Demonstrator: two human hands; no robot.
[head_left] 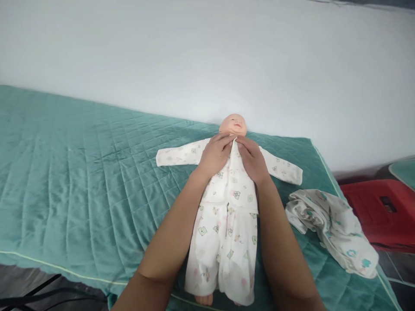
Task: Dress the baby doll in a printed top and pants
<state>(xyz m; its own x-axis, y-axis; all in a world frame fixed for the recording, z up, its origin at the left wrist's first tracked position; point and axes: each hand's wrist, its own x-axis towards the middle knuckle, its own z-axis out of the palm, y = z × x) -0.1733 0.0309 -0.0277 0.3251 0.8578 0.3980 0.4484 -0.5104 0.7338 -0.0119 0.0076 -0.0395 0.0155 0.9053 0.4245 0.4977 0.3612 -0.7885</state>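
Observation:
A baby doll [232, 125] lies on its back, head toward the wall, dressed in a white long-sleeved shirt [229, 186] with small animal prints. Matching white trousers [238, 255] cover its legs, and the toes of one foot show below the hem. At the shirt's neckline, just under the chin, my left hand [216, 152] grips the left side of the front opening, fingers closed. My right hand [251, 158] holds the other edge close beside it, fingertips pinched on the cloth. Both sleeves stretch outward. My fingers hide any fastening at the collar.
The doll rests on a green quilted cover [97, 185] over a bed or table against a white wall [162, 56]. At the right lies a crumpled white printed cloth [337, 233]. Beyond the edge stands a red plastic object [372, 207]; black cables [48, 298] run at lower left.

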